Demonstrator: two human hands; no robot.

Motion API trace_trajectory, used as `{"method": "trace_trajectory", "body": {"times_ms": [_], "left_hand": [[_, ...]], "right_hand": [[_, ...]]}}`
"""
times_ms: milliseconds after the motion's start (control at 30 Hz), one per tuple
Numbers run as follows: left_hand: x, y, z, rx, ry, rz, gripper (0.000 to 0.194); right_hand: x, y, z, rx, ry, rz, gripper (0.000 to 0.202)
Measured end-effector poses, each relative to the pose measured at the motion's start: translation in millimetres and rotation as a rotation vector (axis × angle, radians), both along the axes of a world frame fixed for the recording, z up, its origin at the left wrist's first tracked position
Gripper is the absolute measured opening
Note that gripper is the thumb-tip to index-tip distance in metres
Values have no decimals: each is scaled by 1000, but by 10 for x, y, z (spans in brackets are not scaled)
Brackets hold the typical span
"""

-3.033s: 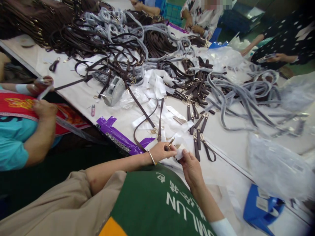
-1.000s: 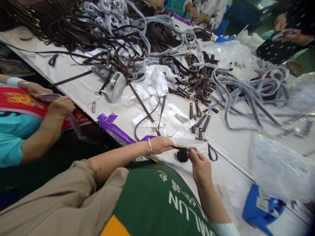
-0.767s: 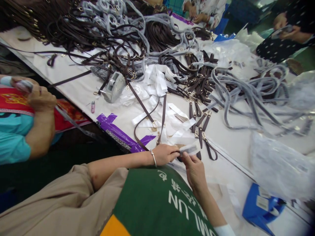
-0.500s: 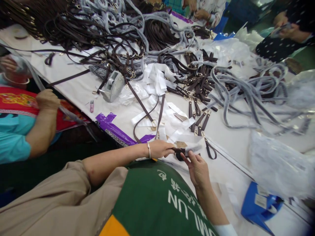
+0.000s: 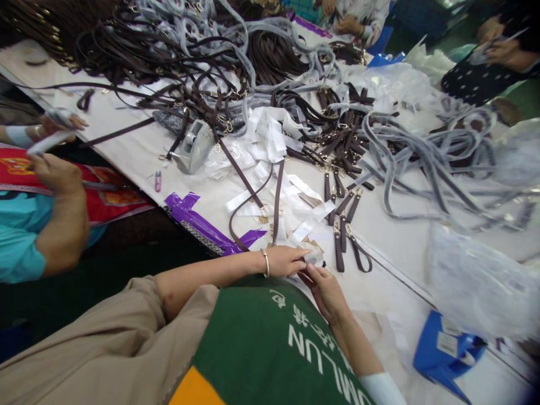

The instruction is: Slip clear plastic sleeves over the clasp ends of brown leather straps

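My left hand (image 5: 287, 261), with a silver bangle at the wrist, is closed at the table edge on a brown strap (image 5: 277, 208) that runs up onto the table. Its fingertips meet those of my right hand (image 5: 323, 286). My right hand pinches a whitish, translucent piece of wrapping (image 5: 314, 257) around the strap's end, which is mostly hidden by the fingers. Just beyond lie white paper strips (image 5: 306, 228) and, to the right, short brown wrist straps (image 5: 358, 250) with gold clasps.
A grey tape dispenser (image 5: 194, 147), pink thread snips (image 5: 157, 181) and purple tape (image 5: 202, 230) lie to the left. Piled straps (image 5: 276, 56) fill the back. Plastic bags (image 5: 476, 281) and a blue piece (image 5: 442, 349) lie right. A co-worker's hand (image 5: 59, 174) is at left; others work behind.
My hands have come together, the right moving left until the fingertips meet; the dark strap end, visible before, is now mostly covered. The co-worker at left has raised a grey strip.
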State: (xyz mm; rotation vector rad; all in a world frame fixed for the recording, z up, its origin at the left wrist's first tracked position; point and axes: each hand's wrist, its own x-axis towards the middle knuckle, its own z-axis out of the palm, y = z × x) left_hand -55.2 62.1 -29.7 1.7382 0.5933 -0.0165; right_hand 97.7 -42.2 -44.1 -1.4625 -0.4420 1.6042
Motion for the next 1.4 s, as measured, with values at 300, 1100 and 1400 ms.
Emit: {"method": "trace_trajectory", "body": {"times_ms": [300,1100,1400], "left_hand": [[-6,-12,-236,-477,-174,94,63],[-186,115,20,197,-36,-119,25],[-43,-144,21,537,227,-9,25]], "right_hand": [[-28,49,13,-1,-165,4,29],[66,30,-7,9,80,-177,16],[-9,-32,-45,-50,17,-46,25]]}}
